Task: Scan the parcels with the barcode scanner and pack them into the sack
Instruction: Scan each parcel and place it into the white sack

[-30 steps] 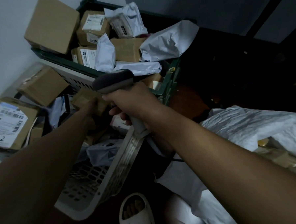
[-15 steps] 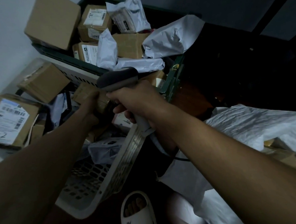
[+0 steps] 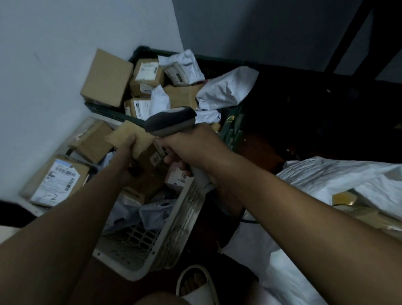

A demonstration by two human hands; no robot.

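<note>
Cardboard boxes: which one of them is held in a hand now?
The small cardboard box just under the barcode scanner's head. The left hand grips it above the white basket; the other boxes lie untouched in the baskets.

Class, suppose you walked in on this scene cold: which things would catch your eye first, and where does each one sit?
At centre, the right hand grips a grey barcode scanner, aimed at a small cardboard box held by the left hand above a white plastic basket. Behind, a dark green crate brims with boxes and white mailer bags. A white woven sack lies at right.
</note>
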